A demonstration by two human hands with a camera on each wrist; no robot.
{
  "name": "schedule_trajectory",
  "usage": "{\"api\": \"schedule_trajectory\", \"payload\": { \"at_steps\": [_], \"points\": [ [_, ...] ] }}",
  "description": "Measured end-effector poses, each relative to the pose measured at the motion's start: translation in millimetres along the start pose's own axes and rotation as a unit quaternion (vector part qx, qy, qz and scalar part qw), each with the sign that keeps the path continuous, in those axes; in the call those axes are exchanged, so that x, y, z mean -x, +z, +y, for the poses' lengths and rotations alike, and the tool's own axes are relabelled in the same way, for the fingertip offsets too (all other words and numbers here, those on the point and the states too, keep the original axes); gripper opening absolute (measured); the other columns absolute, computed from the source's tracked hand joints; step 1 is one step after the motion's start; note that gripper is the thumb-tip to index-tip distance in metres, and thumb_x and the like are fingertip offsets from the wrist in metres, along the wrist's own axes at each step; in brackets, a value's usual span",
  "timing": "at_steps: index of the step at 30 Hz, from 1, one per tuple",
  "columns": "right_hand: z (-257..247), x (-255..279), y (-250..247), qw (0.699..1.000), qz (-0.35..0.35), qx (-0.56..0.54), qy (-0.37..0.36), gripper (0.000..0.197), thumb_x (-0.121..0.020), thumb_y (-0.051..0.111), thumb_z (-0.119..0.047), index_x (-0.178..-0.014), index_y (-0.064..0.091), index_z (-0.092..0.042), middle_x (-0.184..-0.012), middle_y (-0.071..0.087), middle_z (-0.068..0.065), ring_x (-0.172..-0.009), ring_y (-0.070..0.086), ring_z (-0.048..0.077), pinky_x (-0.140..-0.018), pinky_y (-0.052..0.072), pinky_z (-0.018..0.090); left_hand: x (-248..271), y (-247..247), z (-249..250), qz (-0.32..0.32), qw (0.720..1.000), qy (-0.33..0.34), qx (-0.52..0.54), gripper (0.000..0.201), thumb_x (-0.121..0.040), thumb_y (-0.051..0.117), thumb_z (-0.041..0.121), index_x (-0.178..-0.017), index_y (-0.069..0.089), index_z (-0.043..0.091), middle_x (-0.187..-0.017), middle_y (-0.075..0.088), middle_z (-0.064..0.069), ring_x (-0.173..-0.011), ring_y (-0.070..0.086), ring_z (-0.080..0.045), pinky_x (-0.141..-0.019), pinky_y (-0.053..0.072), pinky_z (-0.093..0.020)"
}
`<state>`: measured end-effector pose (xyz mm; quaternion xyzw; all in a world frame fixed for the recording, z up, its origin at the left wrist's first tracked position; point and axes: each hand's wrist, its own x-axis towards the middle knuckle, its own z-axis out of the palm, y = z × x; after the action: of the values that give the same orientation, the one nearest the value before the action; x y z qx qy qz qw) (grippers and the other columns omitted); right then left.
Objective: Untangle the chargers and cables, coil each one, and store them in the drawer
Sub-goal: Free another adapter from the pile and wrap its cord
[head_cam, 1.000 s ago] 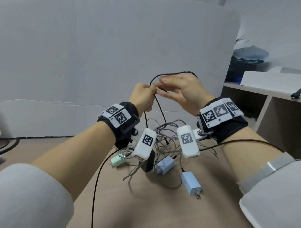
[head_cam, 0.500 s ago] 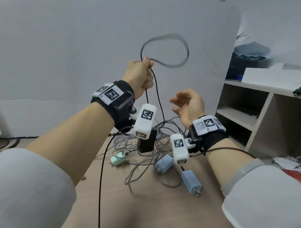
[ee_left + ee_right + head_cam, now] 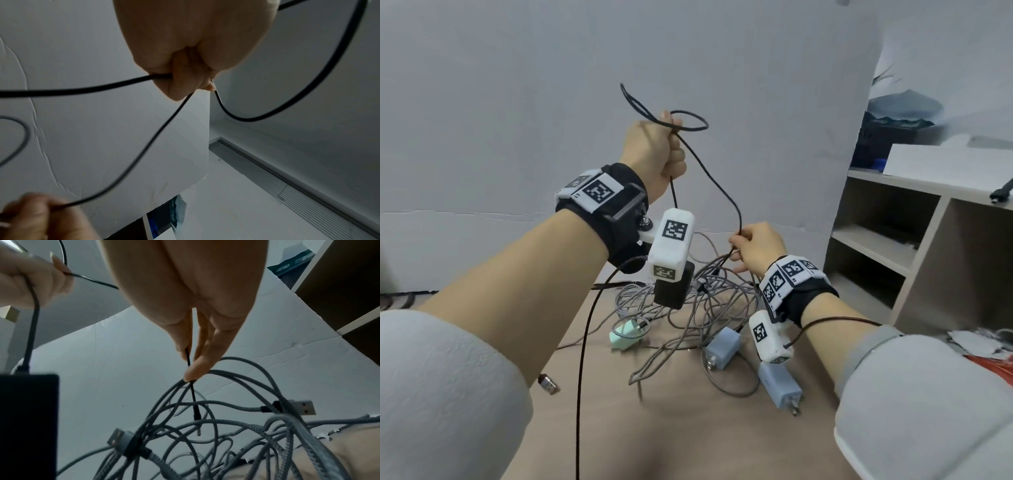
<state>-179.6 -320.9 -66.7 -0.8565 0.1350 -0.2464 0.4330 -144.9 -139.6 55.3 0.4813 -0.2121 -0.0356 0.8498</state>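
- Two hands are up over the tabletop (image 3: 688,445), and both hold the same thin black cable (image 3: 717,186).
- I see my left hand (image 3: 657,150) raised high, closed in a fist around the black cable, with a small loop sticking out above the fist.
- From that fist, one part of the black cable hangs down to a black charger block (image 3: 674,286), which hangs just under my left wrist.
- I see my right hand (image 3: 756,248) lower down, near the pile, pinching the black cable between thumb and fingertips (image 3: 192,371).
- Below that tight little grip, the end of the black cable with its small plug (image 3: 196,415) dips into the grey cables.
- Many grey braided cables (image 3: 688,308) lie in a messy heap on the tabletop, right under my hands.
- One mint green charger (image 3: 626,337) and two light blue chargers (image 3: 722,349) lie at the near edge of the heap.
- An open shelf unit (image 3: 914,246) stands to the right.
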Motion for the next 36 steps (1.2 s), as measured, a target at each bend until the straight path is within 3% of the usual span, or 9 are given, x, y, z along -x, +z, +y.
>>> {"api": "schedule_trajectory", "payload": {
  "at_steps": [8, 14, 20, 23, 25, 28, 30, 33, 36],
  "points": [
    [-51, 0, -24, 0.982, 0.07, -0.161, -0.064, 0.016, -0.103, 0.053, -0.012, -0.093, 0.063, -0.006, -0.065, 0.061, 0.009, -0.039, 0.05, 0.013, -0.037, 0.046, 0.024, -2, -12, -26, -0.063, 0.996, -0.033, -0.053, 0.042, -0.111, 0.033, 0.025, -0.08, 0.055, 0.009, -0.047, 0.024, 0.007, -0.037, 0.017, -0.006, -0.035, 0.017, -0.015],
    [-76, -2, -38, 0.982, 0.055, -0.181, -0.026, 0.026, -0.102, 0.044, -0.011, -0.079, 0.056, -0.015, -0.054, 0.037, -0.001, -0.037, 0.03, 0.012, -0.041, 0.027, 0.019, 8, -7, -37, -0.081, 0.987, -0.042, -0.134, 0.042, -0.11, 0.036, 0.021, -0.078, 0.059, 0.005, -0.044, 0.023, 0.006, -0.034, 0.015, -0.008, -0.036, 0.017, -0.014],
    [-35, -2, -48, 0.989, -0.081, 0.068, 0.1, 0.021, -0.1, 0.037, 0.002, -0.087, 0.053, -0.001, -0.087, 0.062, 0.019, -0.061, 0.054, 0.023, -0.062, 0.047, 0.034, 9, -15, -45, -0.114, 0.947, -0.073, -0.29, 0.02, -0.102, 0.056, 0.012, -0.087, 0.062, 0.0, -0.053, 0.028, 0.001, -0.038, 0.023, -0.01, -0.04, 0.023, -0.016],
    [-18, -2, -60, 0.976, -0.07, 0.167, 0.124, 0.027, -0.097, 0.042, -0.001, -0.117, 0.059, 0.008, -0.118, 0.064, 0.027, -0.09, 0.067, 0.037, -0.088, 0.057, 0.045, 8, -22, -54, -0.123, 0.917, -0.131, -0.356, 0.012, -0.094, 0.061, -0.003, -0.084, 0.059, 0.002, -0.064, 0.035, -0.004, -0.045, 0.026, -0.012, -0.044, 0.024, -0.021],
    [-18, -1, -64, 0.98, -0.034, 0.166, 0.107, 0.034, -0.095, 0.049, -0.001, -0.127, 0.058, 0.008, -0.117, 0.065, 0.027, -0.091, 0.064, 0.034, -0.087, 0.057, 0.044, 7, -25, -59, -0.131, 0.903, -0.156, -0.378, 0.01, -0.092, 0.058, -0.009, -0.09, 0.06, 0.0, -0.076, 0.039, -0.01, -0.047, 0.026, -0.013, -0.044, 0.025, -0.022],
    [-30, 7, -58, 0.994, -0.058, 0.052, 0.082, 0.033, -0.099, 0.04, 0.003, -0.127, 0.056, 0.007, -0.086, 0.065, 0.016, -0.068, 0.054, 0.022, -0.062, 0.047, 0.028, 8, -24, -69, -0.125, 0.897, -0.177, -0.386, 0.027, -0.089, 0.055, -0.014, -0.108, 0.054, 0.005, -0.068, 0.034, -0.005, -0.047, 0.026, -0.013, -0.043, 0.025, -0.021],
    [-40, 13, -46, 0.994, -0.097, 0.023, 0.047, 0.031, -0.098, 0.046, 0.001, -0.127, 0.058, 0.003, -0.093, 0.065, 0.014, -0.076, 0.057, 0.02, -0.069, 0.051, 0.026, 9, -22, -75, -0.116, 0.899, -0.178, -0.383, 0.028, -0.088, 0.052, -0.016, -0.107, 0.052, 0.005, -0.063, 0.032, -0.003, -0.047, 0.026, -0.013, -0.042, 0.024, -0.021],
    [-47, 19, -28, 0.981, -0.167, 0.094, -0.013, 0.058, -0.09, 0.067, -0.015, -0.144, 0.048, -0.01, -0.12, 0.062, 0.01, -0.105, 0.06, 0.021, -0.102, 0.052, 0.042, 10, -19, -82, -0.137, 0.9, -0.184, -0.37, 0.017, -0.091, 0.049, -0.012, -0.091, 0.05, 0.005, -0.064, 0.034, -0.005, -0.047, 0.028, -0.013, -0.043, 0.024, -0.022],
    [-45, 22, -10, 0.957, -0.211, 0.184, -0.075, 0.062, -0.084, 0.071, -0.015, -0.141, 0.047, -0.016, -0.131, 0.059, 0.005, -0.117, 0.058, 0.022, -0.101, 0.049, 0.04, 12, -18, -87, -0.185, 0.886, -0.18, -0.386, 0.007, -0.096, 0.049, -0.006, -0.095, 0.053, 0.0, -0.071, 0.041, -0.007, -0.048, 0.035, -0.012, -0.043, 0.033, -0.023]
  ]
}}
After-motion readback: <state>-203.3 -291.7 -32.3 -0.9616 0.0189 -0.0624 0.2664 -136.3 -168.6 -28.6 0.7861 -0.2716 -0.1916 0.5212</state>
